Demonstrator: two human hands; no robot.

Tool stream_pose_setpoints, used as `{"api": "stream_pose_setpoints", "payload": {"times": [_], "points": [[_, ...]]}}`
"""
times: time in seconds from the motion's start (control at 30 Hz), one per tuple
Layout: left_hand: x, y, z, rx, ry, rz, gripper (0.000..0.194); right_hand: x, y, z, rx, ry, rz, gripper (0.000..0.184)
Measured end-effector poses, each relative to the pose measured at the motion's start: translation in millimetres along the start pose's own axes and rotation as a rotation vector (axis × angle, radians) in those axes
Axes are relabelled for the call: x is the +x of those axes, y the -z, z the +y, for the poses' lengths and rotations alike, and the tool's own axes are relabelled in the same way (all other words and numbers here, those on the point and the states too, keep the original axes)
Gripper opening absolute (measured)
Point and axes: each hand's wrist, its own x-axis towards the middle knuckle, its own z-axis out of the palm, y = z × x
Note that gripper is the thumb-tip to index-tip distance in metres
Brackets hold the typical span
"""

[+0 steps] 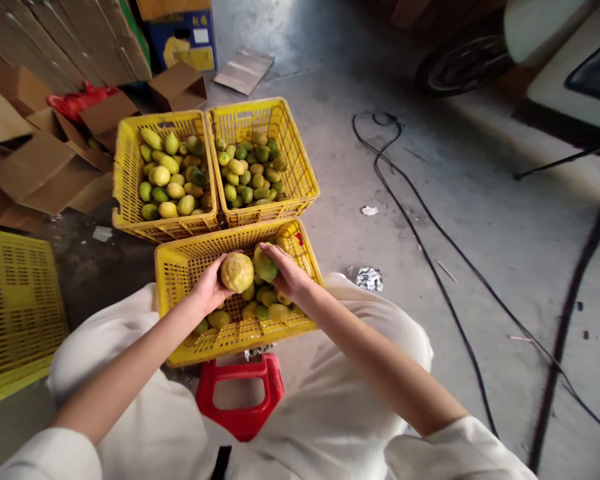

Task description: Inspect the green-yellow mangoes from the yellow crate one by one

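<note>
My left hand is wrapped around a round yellowish fruit, held above the near yellow crate. My right hand grips a greener fruit right beside it. Under both hands the near crate holds a layer of yellow-green fruits. Beyond it stand two more yellow crates side by side: the left one with larger yellow-green fruits, the right one with smaller green fruits.
A red plastic stool sits between my knees. Another yellow crate lies at the far left. Cardboard boxes pile up at the back left. Black cables run across the concrete floor on the right, near a vehicle wheel.
</note>
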Motion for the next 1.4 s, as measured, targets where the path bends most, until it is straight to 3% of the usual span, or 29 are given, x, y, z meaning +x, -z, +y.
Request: {"api": "stream_pose_setpoints", "payload": {"times": [0.2,0.4,0.63,0.87,1.17,1.3,1.4], "points": [[-0.7,2.3,-1.4,-0.007,0.006,-0.031,0.036,-5.6,-5.3,-5.2,0.065,-0.034,0.001,0.071],[0.2,4.8,-2.7,0.058,-0.032,-0.040,0.004,-5.3,-7.6,-5.4,0.085,-0.065,-0.009,0.062],[5.1,8.4,-8.9,0.069,-0.093,-0.004,0.006,-5.9,-10.0,-3.2,0.103,-0.072,0.034,0.056],[0.6,-0.6,-3.3,0.019,-0.009,0.089,0.013,-5.1,-8.3,-10.2,0.167,-0.169,0.159,0.049],[-7.2,-1.9,1.8,-0.019,0.013,0.067,0.016,-8.6,-9.8,-3.3,0.079,-0.030,0.048,0.057],[-3.6,2.1,-1.0,-0.012,-0.015,0.031,0.006,-6.2,-7.4,-2.6,0.083,-0.023,0.039,0.052],[-2.1,4.2,-3.3,-0.019,-0.047,-0.003,0.022,-3.9,-5.7,-2.0,0.103,-0.047,0.062,0.044]]}}
